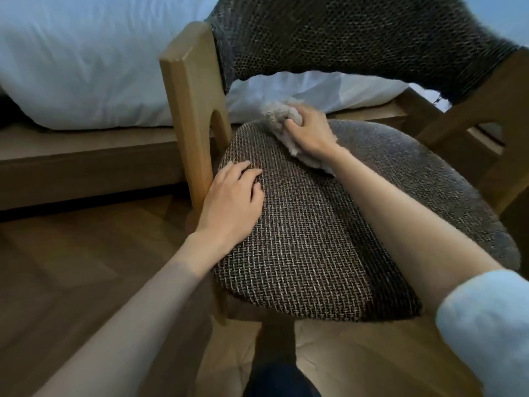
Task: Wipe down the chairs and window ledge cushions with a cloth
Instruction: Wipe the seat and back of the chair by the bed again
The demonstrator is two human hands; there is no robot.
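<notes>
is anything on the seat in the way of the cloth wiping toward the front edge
Only the left hand, resting on the seat cushion's left side beside the wooden frame. The cloth, gripped in the right hand at the back of the seat, otherwise has bare woven fabric ahead of it.

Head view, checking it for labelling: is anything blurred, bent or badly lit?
Head view: the wide lens bends the backrest; the seat weave is sharp in the middle, soft toward the right; the cloth in the right hand looks smeared; light is dim and even, no glare.
</notes>
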